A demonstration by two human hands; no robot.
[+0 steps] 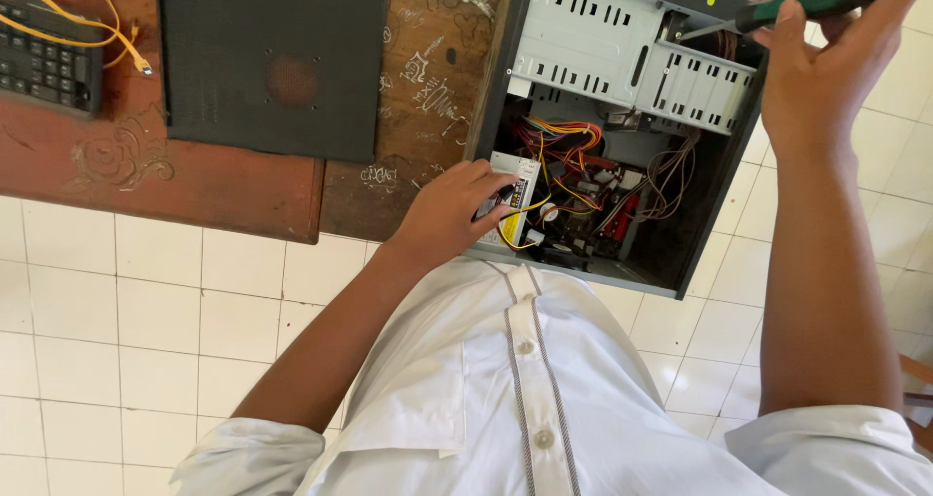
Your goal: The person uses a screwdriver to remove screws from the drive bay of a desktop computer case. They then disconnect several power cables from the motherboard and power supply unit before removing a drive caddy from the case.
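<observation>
keyboard (44,64): dark, at the far left edge of the tabletop (175,180), only partly in frame.
yellow cable (107,25): loops over the keyboard, its plug end lying just beside it on the wood.
side panel (272,59): dark flat metal sheet lying on the tabletop, between the keyboard and the computer case.
tabletop: reddish-brown wood, scratched with drawings and scribbles (a rose shape near the left).
floor (146,311): white tiles, below and around the tabletop.
left hand (449,214): fingers curled over the near edge of the power supply (513,205), gripping it at the case's open side; thumb hidden.
computer case (719,180): dark, open, resting on the tabletop's right end and overhanging it.
wiring (573,161): red, yellow and orange bundle, touching the power supply.
drive cage (632,64): pale grey slotted metal, in the far half of the case.
screwdriver (807,0): green handle, tip at the drive cage's far right corner.
right hand (826,68): closed around the screwdriver handle, above the case's right wall.
shirt (525,399): white, buttoned, bottom of frame.
</observation>
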